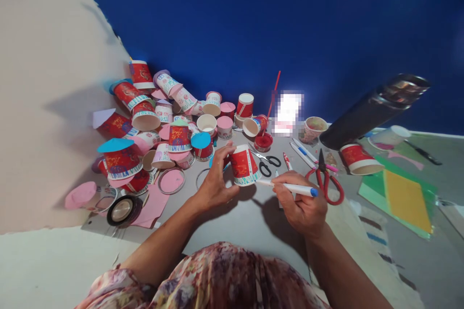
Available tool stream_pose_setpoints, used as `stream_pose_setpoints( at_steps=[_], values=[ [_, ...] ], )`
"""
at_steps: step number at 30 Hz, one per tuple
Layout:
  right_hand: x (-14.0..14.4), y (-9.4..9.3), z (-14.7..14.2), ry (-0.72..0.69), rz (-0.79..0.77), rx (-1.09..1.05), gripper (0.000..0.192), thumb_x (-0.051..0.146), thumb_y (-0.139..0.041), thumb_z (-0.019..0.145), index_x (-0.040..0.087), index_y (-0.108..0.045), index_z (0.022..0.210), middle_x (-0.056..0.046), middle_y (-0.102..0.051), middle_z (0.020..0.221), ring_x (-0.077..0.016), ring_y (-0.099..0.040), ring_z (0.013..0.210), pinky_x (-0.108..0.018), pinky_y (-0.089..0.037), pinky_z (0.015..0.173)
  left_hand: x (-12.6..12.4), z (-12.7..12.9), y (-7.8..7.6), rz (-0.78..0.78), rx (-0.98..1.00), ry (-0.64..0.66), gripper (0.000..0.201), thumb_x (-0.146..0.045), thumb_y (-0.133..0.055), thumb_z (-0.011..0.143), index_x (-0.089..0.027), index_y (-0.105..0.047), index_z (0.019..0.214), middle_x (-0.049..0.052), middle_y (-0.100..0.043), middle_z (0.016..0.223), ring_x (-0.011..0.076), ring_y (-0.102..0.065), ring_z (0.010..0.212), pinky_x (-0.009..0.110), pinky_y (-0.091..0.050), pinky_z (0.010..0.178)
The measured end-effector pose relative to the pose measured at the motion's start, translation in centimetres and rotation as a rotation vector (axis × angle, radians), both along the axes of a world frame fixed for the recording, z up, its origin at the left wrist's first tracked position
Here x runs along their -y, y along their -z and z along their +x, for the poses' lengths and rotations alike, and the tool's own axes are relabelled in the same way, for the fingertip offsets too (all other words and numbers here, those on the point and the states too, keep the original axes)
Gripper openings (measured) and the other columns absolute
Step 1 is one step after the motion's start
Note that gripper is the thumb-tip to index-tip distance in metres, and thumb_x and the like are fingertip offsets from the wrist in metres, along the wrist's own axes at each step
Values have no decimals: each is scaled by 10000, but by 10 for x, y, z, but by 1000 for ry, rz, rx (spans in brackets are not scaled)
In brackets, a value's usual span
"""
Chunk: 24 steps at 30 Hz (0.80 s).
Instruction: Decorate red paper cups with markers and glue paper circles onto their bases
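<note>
Left hand: half-curled, I'm clasping a red paper cup (rim down).
Right hand: I'm pinching a white felt-tip marker snugly.

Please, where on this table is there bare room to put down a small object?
The widest bare patch of tabletop lies between the left forearm and right forearm, from the held red cup to the flowered clothing. A narrow bare strip runs between the red-handled scissors and the green sheet. It is crowded on the left with paper cups.
</note>
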State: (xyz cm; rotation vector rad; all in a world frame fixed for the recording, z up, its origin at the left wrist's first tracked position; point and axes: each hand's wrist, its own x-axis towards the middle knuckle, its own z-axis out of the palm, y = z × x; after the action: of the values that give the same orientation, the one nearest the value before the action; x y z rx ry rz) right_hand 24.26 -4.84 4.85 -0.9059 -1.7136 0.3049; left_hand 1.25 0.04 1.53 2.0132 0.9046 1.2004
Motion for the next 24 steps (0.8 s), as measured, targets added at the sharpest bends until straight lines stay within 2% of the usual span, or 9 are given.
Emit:
stream_pose_setpoints(
  at_steps=[4, 9, 14, 18, 22, 24],
  values=[
    [-1, 0, 1, 51, 70, -81, 188, 81, -608, 943, 239, -692, 1001, -25, -736, 820, -173, -670, 662, -316, -542, 593, 0, 0, 1, -22, 3, 3, 938, -31, -709, 711, -293, -312, 1519, 166, -330, 1617, 388, -276, 1602, 639, -326, 1273],
    [0, 0, 1, 25, 24, -1, 171, 98, -596, 949, 236, -696, 938, -22, -725, 773, -175, -672, 638, -317, -539, 576, -1, 0, 3, -12, 32, 15, 948, -40, -722, 713, -306, -312, 1525, 165, -320, 1636, 396, -275, 1602, 636, -338, 1265],
    [0, 1, 2, 96, 82, -98, 179, 96, -610, 946, 243, -696, 1001, -22, -728, 808, -178, -668, 656, -328, -549, 593, -3, 0, 6, -19, 52, 31, 946, -76, -756, 721, -308, -316, 1526, 165, -349, 1632, 398, -287, 1598, 634, -363, 1254],
    [-1, -1, 2, 27, 21, -35, 164, 97, -596, 953, 230, -690, 943, -18, -713, 765, -166, -657, 631, -307, -529, 568, -3, 1, 8, -25, 76, 41, 935, -94, -768, 734, -307, -312, 1522, 176, -316, 1660, 394, -273, 1605, 629, -363, 1255],
    [-1, -3, 3, 110, 52, -120, 158, 110, -602, 957, 238, -695, 959, -13, -711, 766, -167, -654, 621, -315, -532, 566, -3, 2, 8, -48, 94, 48, 936, -117, -778, 737, -305, -295, 1516, 182, -303, 1672, 385, -280, 1605, 616, -358, 1263],
    [0, -3, 3, 99, 28, -98, 154, 117, -599, 962, 240, -689, 947, -12, -711, 765, -164, -655, 622, -313, -533, 569, -3, 3, 8, -41, 111, 53, 924, -122, -771, 738, -305, -297, 1510, 178, -300, 1673, 377, -269, 1611, 603, -356, 1268]
  ],
)
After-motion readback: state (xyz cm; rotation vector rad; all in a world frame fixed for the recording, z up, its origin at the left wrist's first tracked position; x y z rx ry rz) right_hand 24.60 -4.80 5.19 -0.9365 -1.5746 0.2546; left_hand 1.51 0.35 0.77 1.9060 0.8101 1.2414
